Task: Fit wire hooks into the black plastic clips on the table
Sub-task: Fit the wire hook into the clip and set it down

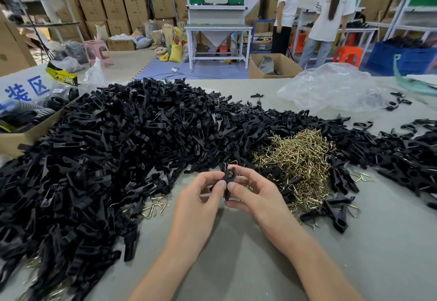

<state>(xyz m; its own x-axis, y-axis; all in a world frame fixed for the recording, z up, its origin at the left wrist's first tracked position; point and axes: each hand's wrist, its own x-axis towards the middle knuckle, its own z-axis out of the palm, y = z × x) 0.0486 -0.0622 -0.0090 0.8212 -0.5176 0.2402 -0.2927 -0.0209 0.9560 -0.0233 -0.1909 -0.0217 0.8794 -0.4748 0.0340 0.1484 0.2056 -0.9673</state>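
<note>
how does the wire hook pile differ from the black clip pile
The wire hook pile is shiny brass-coloured; the black clip pile is dull black. The wire hook pile is a small heap; the black clip pile sprawls far wider, on both sides of it. Both lie loose on the table.

Matt black plastic clips (106, 139), shiny brassy wire hooks (298, 158).

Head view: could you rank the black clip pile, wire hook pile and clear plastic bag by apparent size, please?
1. black clip pile
2. clear plastic bag and wire hook pile: look alike, unranked.
</note>
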